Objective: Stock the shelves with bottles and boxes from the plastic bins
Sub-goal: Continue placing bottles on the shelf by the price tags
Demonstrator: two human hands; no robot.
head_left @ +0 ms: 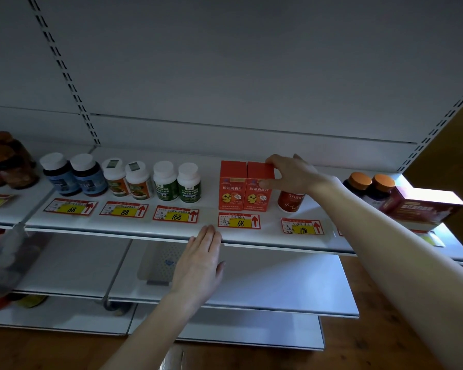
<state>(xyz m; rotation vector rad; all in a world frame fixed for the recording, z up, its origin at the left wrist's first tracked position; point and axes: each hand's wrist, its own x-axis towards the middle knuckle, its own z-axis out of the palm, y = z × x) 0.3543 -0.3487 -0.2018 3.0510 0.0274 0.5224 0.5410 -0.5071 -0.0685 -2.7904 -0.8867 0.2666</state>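
The right hand point(294, 173) pinches the orange box point(258, 193) by its top; at its seven o'clock, the left hand point(201, 263) is straight-fingered at the shelf point(145, 231) edge, holding nothing.

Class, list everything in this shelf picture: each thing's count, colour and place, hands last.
shelf: 1, white, across the middle
brown bottles: several, amber with brown caps, far left
dark blue bottles: 2, white caps, left
orange-labelled bottles: 2, white, next right
green-labelled bottles: 2, white caps, left of centre
orange boxes: 2, orange-red, side by side, centre
red-labelled bottle: 1, partly behind the right wrist
orange-capped bottles: 2, dark, right
dark red box: 1, far right
price tags: at least 5, red and yellow, along the shelf front
left hand: flat, at the shelf's front edge
right hand: grips the right orange box by its top
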